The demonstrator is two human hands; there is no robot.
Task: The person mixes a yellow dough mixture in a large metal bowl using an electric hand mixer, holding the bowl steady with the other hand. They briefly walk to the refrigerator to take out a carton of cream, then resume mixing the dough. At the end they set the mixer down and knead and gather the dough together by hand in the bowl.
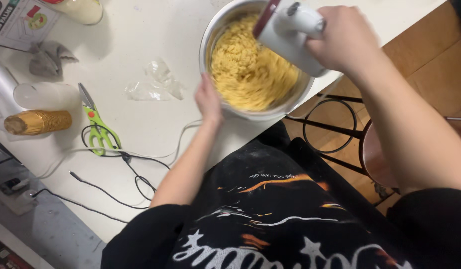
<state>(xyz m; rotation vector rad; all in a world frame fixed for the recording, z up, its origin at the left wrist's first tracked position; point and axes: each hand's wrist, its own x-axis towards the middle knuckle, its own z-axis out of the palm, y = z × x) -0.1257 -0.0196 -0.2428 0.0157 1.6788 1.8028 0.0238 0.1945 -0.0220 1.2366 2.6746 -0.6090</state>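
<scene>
A metal mixing bowl (210, 37) stands at the near edge of a white table (136, 40), filled with crumbly yellow dough (245, 69). My right hand (342, 37) grips a white electric hand mixer (290, 35) held over the bowl, its beaters hidden in the dough. My left hand (208, 102) presses against the bowl's near left wall, steadying it; the hand is a little blurred.
Left of the bowl lie a crumpled clear wrapper (158, 82), green-handled scissors (96, 124), a stack of gold foil cups (39, 122) and black and white cords (126, 159). A jar (83, 10) stands at the back. A metal stool (375, 154) is at the right.
</scene>
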